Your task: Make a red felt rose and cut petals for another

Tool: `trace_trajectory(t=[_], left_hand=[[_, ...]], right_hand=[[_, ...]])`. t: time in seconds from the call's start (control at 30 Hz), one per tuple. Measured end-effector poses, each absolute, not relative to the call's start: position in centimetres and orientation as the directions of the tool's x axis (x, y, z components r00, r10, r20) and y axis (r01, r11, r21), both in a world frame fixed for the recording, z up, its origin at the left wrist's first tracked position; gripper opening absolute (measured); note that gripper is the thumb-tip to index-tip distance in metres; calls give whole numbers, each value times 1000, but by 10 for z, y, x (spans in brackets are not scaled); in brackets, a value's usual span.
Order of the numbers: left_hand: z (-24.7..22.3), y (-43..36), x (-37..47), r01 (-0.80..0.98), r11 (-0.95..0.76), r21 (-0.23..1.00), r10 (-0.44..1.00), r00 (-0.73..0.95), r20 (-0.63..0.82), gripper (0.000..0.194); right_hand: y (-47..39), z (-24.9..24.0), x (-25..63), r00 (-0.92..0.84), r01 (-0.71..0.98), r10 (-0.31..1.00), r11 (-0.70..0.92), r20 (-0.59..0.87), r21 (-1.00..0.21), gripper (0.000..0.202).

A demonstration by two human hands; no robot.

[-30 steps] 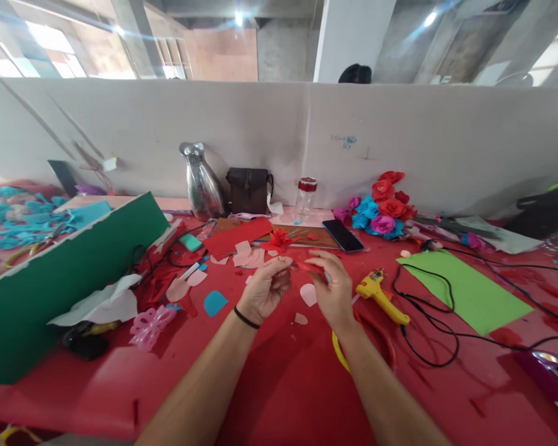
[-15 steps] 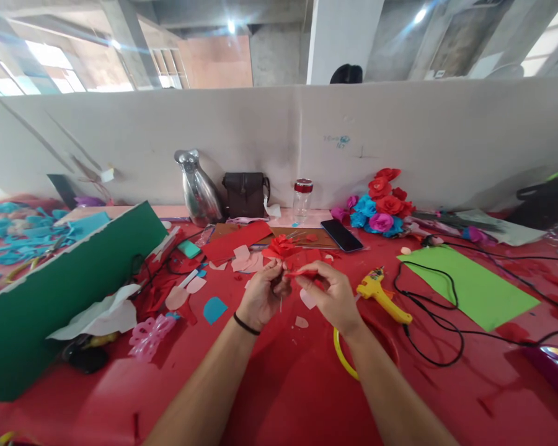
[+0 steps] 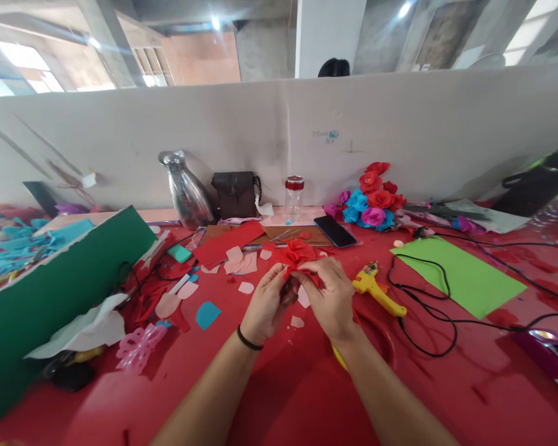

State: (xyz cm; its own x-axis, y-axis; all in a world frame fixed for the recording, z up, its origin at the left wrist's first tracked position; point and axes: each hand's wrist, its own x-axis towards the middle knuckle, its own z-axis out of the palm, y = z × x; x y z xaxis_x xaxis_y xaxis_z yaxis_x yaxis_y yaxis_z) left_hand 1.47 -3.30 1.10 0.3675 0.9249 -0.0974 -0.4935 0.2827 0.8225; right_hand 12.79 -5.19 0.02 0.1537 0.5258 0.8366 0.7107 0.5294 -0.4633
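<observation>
Both hands meet over the middle of the red table (image 3: 177, 384). My left hand (image 3: 272, 300), with a black band on its wrist, is closed around the base of a red paper flower (image 3: 298, 249). The flower's petals spread above the fingers. My right hand (image 3: 328, 297) pinches red paper at the flower's lower side, its fingertips close to those of my left hand. The thumbs and fingers partly hide the paper between them. Pink and blue paper pieces lie around, among them a blue one (image 3: 208, 315).
A yellow glue gun (image 3: 376, 290) with a black cord lies right of my hands, near a green sheet (image 3: 460, 275). Behind are a phone (image 3: 335, 231), a glass jar (image 3: 294, 197), a steel jug (image 3: 188, 192) and paper flowers (image 3: 374, 198). A green board (image 3: 74, 310) stands left.
The view has shifted slightly. My right hand has moved in closer to my left hand, bringing its red paper against the flower, which has turned more upright.
</observation>
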Motion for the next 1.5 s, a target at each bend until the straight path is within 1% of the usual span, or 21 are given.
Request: trace_trajectory(t=[0.2, 0.33, 0.53, 0.8, 0.97, 1.13, 1.2, 1.37, 1.5], left_hand=[[13, -36, 16, -480, 260, 838, 922, 381, -68, 31], [13, -38, 17, -468, 265, 843, 914, 401, -64, 30], [15, -39, 18, -474, 283, 834, 897, 439, -55, 32], [18, -40, 18, -458, 253, 852, 903, 429, -37, 32], [15, -40, 18, -435, 183, 882, 920, 393, 3, 34], [12, -40, 16, -404, 118, 907, 926, 375, 47, 35], [10, -40, 15, -391, 88, 916, 929, 363, 66, 34], [2, -37, 13, -345, -44, 938, 954, 264, 142, 27], [-2, -36, 11, -319, -149, 936, 959, 184, 215, 17]], right_hand=[[-54, -2, 130, 126, 792, 428, 500, 895, -351, 7], [-55, -6, 133, 106, 845, 399, 447, 911, -294, 9], [-56, -8, 134, 107, 882, 404, 383, 909, -274, 9], [-56, -6, 135, 92, 901, 353, 369, 931, -229, 7], [-56, -4, 134, 137, 889, 345, 370, 928, -269, 9], [-54, -4, 133, 229, 854, 254, 411, 940, -319, 25], [-54, -5, 133, 267, 839, 245, 416, 932, -350, 31], [-53, -6, 132, 378, 761, 275, 451, 884, -466, 36], [-51, -4, 131, 413, 656, 353, 524, 840, -543, 38]])
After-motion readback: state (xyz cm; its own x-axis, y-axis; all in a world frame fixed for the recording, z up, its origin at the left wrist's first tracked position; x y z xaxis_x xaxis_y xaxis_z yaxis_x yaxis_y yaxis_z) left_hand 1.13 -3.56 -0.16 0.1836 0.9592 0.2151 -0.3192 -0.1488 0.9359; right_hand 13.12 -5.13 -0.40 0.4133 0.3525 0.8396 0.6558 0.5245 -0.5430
